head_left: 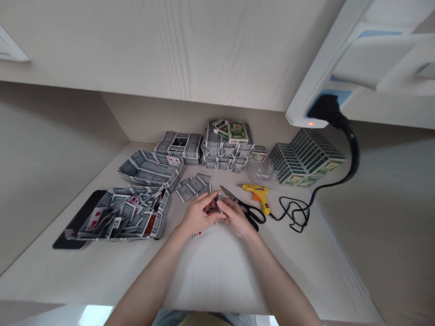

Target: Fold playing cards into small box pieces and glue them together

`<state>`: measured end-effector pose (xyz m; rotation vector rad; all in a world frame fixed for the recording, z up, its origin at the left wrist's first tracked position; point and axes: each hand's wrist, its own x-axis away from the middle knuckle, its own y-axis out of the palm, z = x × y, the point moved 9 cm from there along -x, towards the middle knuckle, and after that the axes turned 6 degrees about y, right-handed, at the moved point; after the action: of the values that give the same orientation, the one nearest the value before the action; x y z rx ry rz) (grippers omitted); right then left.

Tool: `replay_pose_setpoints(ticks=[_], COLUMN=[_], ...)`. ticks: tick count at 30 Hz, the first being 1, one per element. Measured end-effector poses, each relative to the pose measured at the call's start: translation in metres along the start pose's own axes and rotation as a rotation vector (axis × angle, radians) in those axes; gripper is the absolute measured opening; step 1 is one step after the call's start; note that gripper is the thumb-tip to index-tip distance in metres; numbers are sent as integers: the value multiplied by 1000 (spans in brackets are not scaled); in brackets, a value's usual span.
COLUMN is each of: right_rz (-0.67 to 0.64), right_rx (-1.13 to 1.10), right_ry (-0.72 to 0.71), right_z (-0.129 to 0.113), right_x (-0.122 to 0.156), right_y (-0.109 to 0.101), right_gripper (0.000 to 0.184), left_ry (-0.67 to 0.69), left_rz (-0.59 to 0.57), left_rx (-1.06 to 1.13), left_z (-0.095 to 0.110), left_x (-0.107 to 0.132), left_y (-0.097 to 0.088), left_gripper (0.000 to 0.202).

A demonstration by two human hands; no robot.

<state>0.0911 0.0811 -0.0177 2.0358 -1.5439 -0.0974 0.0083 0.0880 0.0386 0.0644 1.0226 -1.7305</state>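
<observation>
My left hand (199, 216) and my right hand (235, 218) meet at the middle of the white desk (210, 271). Together their fingers pinch a small folded playing card (219, 203) held upright between them. A card with red pips (200, 233) lies on the desk under my left hand. Both hands are closed on the folded card.
Black-handled scissors (246, 209) and a yellow glue gun (260, 195) with a black cord lie just right of my hands. Trays and boxes built from cards (149, 170) stand left and behind, loose cards (193, 186) in front of them. Card packs (306, 158) sit far right.
</observation>
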Motion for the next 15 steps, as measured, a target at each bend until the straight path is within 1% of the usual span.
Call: replay_pose_setpoints(ticks=[2, 7, 9, 12, 14, 15], right_rz=[-8, 67, 94, 149, 182, 193], right_rx=[-27, 10, 39, 114, 183, 220], right_ry=[-11, -118, -153, -260, -346, -382], right_z=[-2, -9, -12, -23, -31, -33], right_x=[1, 2, 2, 6, 10, 11], right_y=[1, -6, -8, -11, -12, -13], right_gripper=[25, 29, 30, 31, 33, 36], left_ry=[4, -10, -27, -88, -152, -192], left_rz=[-13, -38, -65, -95, -50, -17], left_rx=[-3, -10, 33, 229, 438, 544], left_z=[1, 4, 5, 2, -5, -10], left_x=[0, -1, -2, -1, 0, 1], left_y=[0, 0, 1, 6, 7, 7], left_gripper=[62, 60, 60, 67, 66, 62])
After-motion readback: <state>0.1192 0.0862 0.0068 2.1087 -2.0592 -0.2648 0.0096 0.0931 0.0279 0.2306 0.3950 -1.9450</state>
